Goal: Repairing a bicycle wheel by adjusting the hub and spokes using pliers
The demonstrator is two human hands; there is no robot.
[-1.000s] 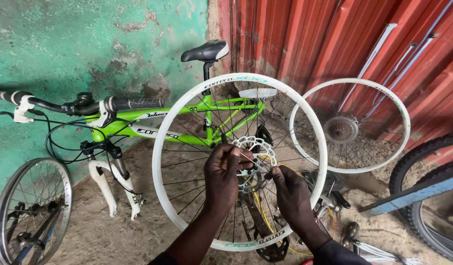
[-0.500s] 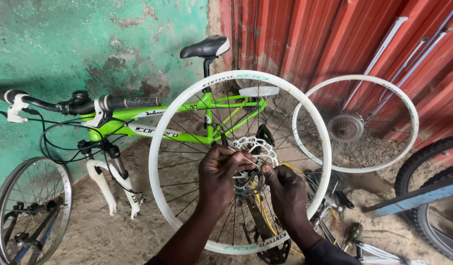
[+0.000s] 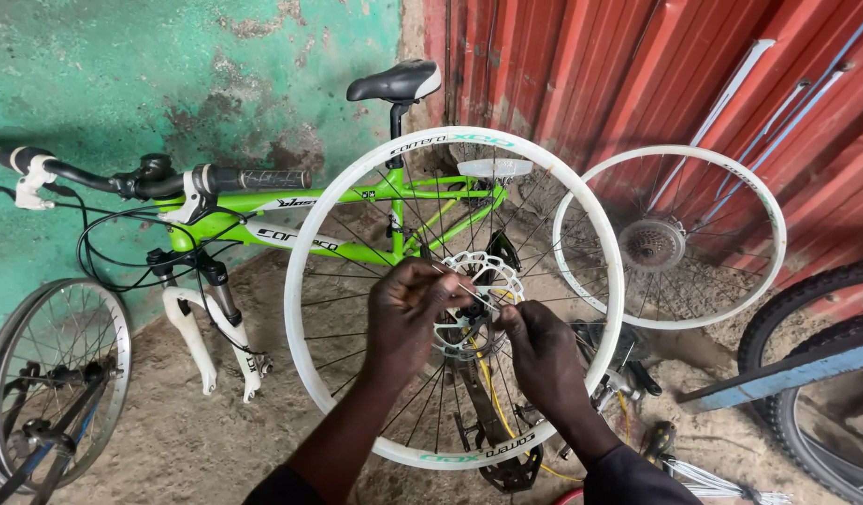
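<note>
I hold a white-rimmed spoked bicycle wheel (image 3: 312, 206) upright in front of me. Its hub carries a silver brake disc (image 3: 485, 269). My left hand (image 3: 408, 313) is closed at the hub, pinching a thin metal spoke (image 3: 469, 291) that runs across the disc. My right hand (image 3: 534, 351) sits just right of the hub, fingertips pinched on the other end of the same spoke. Both forearms come up from the bottom edge.
A green bicycle frame (image 3: 291, 220) with black saddle (image 3: 394, 82) leans on a green wall. A second white wheel (image 3: 721, 168) rests against red corrugated sheeting. A small spoked wheel (image 3: 11, 374) stands at left, black tyres (image 3: 805, 309) at right, sandy ground below.
Both hands have drawn closer together at the hub, and the spoke now lies across the disc between them. The wheel has stayed in about the same place.
</note>
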